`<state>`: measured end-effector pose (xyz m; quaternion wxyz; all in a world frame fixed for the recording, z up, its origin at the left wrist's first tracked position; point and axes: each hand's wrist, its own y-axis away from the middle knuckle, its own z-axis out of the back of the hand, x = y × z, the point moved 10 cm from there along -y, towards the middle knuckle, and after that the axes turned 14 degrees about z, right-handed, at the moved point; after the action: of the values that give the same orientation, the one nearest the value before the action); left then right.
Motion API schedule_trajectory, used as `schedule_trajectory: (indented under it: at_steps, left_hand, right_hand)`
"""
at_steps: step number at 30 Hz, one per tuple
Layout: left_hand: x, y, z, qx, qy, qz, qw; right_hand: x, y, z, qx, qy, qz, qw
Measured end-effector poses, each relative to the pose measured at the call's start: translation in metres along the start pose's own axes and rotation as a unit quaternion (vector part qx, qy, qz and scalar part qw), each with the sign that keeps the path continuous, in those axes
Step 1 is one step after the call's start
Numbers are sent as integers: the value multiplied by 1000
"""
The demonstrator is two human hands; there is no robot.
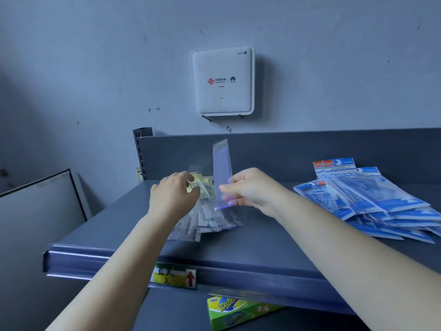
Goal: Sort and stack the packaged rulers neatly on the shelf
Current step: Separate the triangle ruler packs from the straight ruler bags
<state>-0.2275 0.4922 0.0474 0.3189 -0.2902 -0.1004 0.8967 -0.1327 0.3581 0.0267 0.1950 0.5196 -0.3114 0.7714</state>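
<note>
Dim, cool bluish light, flat overall. Broad soft shadow falls diagonally across the wall [71, 75] at upper left. Faint glow along one edge of the clear ruler sleeve [222, 173]. Image soft throughout; shelf [262, 244] lines bow from wide-angle distortion near frame edges.

Matt metal shelf [262, 240]; glossy clear plastic ruler sleeve [222, 173].
</note>
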Motion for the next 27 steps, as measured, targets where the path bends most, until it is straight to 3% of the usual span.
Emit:
schedule_trajectory:
  at_steps: [3,6,11,15,23,27]
  left_hand:
    - [4,-3,-2,5,-17,-15,1000]
    - [-8,0,-8,3,-44,-46,998]
    - [-55,16,-18,-9,-97,-104,990]
    - [-105,42,-31,-7,-126,-159,979]
    - [-220,105,-57,-6,-113,-236,965]
    - [-283,139,-73,-7,-105,-266,958]
  right_hand:
    - [-4,-10,0,26,245,10,969]
    - [0,-6,11,30,372,50,926]
    - [23,17,40,19,607,134,783]
    - [29,37,70,12,673,153,724]
    - [30,94,165,-13,742,124,659]
    - [19,126,226,-15,758,84,647]
